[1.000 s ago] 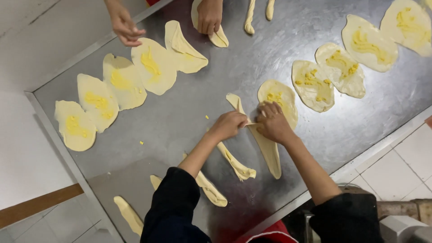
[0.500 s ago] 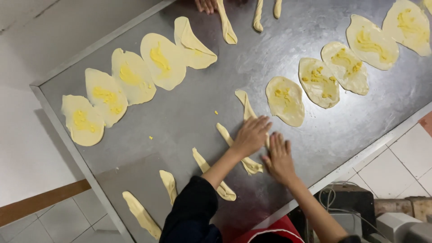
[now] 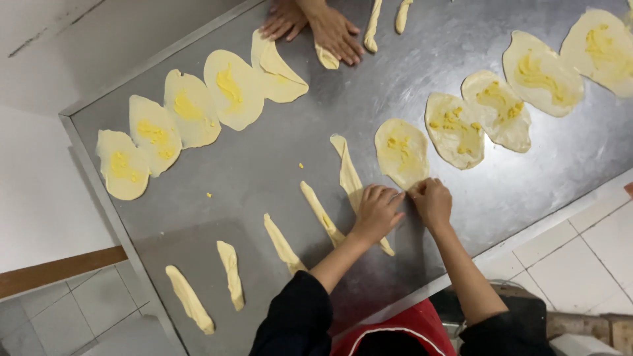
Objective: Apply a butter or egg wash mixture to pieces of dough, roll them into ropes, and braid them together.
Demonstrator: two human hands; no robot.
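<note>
Both my hands rest at the near edge of a flat dough round (image 3: 399,148) smeared with yellow filling, on a steel table (image 3: 277,165). My right hand (image 3: 433,202) pinches that edge. My left hand (image 3: 377,212) curls its fingers onto the same edge and lies over the lower part of a rolled dough strip (image 3: 345,165). Another rolled strip (image 3: 319,212) lies just left of my left wrist.
Flat filled rounds lie to the right (image 3: 453,128) and in a row at the far left (image 3: 186,117). More rolled strips (image 3: 229,273) lie near the table's left corner. Another person's hands (image 3: 333,33) press dough at the far edge. The tiled floor (image 3: 587,257) lies beyond the near edge.
My hands finished rolling one round into a strip, left it on the table, and moved right to the near edge of the neighbouring flat round.
</note>
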